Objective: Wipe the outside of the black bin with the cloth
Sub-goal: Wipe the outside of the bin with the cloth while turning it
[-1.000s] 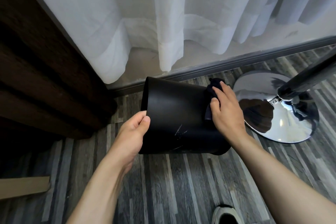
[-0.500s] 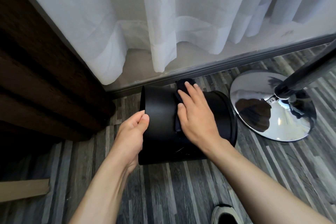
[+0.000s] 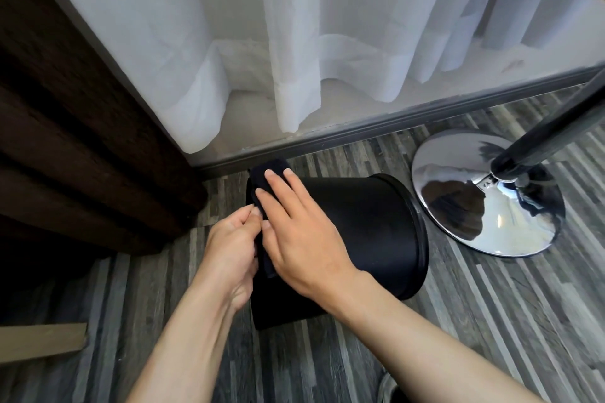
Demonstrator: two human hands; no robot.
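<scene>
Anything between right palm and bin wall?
Yes: the dark cloth lies under the right hand, pressed flat on the bin, in the head view.

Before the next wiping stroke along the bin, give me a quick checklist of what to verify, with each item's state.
1. Cloth under the right hand, flat against the bin: ok.
2. Left hand steadying the bin at its base end: ok.
3. Bin lying on its side on the floor, outer wall facing up: ok.
4. Room to stroke toward the rim: ok; the chrome stand base sits just beyond the rim, apart from it.
5. Underside of the bin wiped: cannot tell, hidden.
6. Wall free of dust: cannot tell.
</scene>
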